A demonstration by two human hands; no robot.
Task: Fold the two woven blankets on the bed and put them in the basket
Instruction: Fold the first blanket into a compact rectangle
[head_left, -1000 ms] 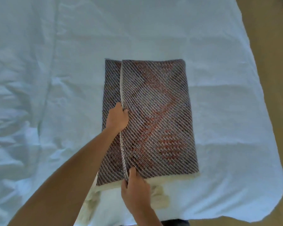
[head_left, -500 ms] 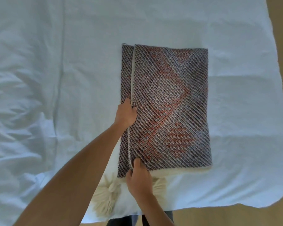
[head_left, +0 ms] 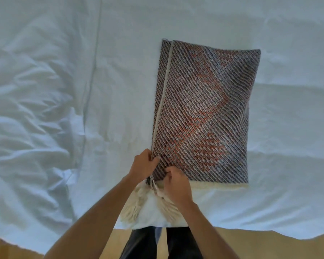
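I'm sliding the left hand (head_left: 143, 165) down beside the right hand (head_left: 176, 184), both pinching the blanket (head_left: 204, 109) corner, evening up layers.

Home bedroom, bed (head_left: 64, 109) under rumpled white sheet, tan floor (head_left: 232, 240) at its edge

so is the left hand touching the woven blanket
Touching. The head view shows the left hand with its fingers curled round the near left edge of the woven blanket, no gap between them.
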